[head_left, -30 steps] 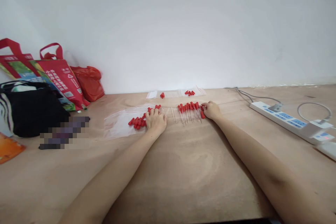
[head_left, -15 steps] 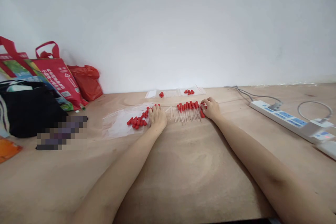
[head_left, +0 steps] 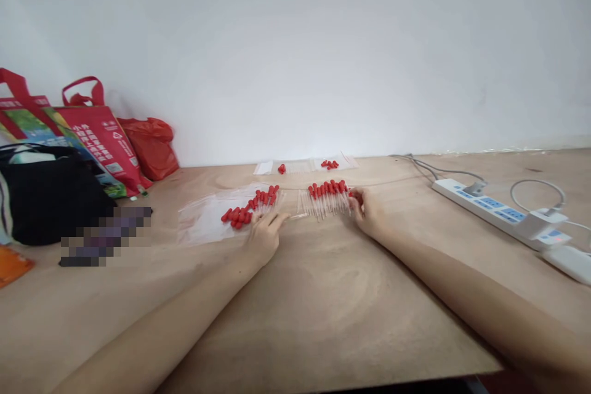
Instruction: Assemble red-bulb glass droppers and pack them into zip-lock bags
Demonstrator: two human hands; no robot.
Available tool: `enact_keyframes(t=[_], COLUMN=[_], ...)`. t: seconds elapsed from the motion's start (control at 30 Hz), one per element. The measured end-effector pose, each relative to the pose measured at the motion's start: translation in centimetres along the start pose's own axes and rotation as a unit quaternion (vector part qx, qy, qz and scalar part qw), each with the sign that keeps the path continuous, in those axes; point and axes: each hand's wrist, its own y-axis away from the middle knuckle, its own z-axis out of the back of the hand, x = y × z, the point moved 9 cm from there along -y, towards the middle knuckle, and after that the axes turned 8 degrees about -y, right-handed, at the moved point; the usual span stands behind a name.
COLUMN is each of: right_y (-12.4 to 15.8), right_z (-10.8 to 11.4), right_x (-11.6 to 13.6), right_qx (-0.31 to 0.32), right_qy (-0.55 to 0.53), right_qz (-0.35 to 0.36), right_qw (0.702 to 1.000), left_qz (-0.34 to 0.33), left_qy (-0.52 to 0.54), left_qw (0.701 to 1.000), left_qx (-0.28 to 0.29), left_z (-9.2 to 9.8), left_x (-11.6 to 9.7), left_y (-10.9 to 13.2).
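Observation:
Glass droppers with red bulbs (head_left: 327,192) lie in a row on the wooden table (head_left: 323,295). Loose red bulbs (head_left: 240,215) and a few more droppers rest on a clear plastic bag (head_left: 203,221) to the left. My left hand (head_left: 264,231) sits just below that pile, its fingers pinched on a thin clear glass tube (head_left: 294,217) that points right. Curled at the right end of the row, my right hand (head_left: 368,209) holds a dropper by its red bulb.
Two more clear bags with red bulbs (head_left: 330,164) lie by the wall. Red shopping bags (head_left: 99,132) and a black bag (head_left: 50,194) stand at the left. A white power strip (head_left: 489,208) with cables and a plugged adapter lies at the right.
My left hand has drawn back off the bulb pile toward me and now pinches a glass tube. My right hand has slid a little nearer and left along the row's end.

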Motion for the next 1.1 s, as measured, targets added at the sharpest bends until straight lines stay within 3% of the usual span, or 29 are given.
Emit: enact_keyframes(t=[0.13, 0.23, 0.5, 0.77, 1.1], right_y=[2.0, 2.3, 2.3, 2.3, 2.8], right_z=[-2.3, -3.1, -4.0, -3.8, -3.9], right_x=[5.3, 7.0, 7.5, 7.7, 8.0], right_qx=[0.104, 0.133, 0.176, 0.161, 0.185], right_qy=[-0.052, -0.073, -0.111, -0.134, -0.146], right_qz=[0.071, 0.066, 0.029, 0.023, 0.056], right_qw=[0.991, 0.986, 0.978, 0.978, 0.97], left_qz=[-0.016, -0.015, -0.054, -0.061, -0.114], left_qy=[0.037, 0.054, 0.077, 0.086, 0.075], left_qw=[0.999, 0.998, 0.995, 0.994, 0.99], left_qx=[0.01, 0.021, 0.028, 0.017, 0.027], left_z=[0.1, -0.2, -0.2, -0.2, -0.3], left_x=[-0.5, -1.0, -2.8, -2.9, -3.3], left_y=[0.4, 0.2, 0.2, 0.4, 0.7])
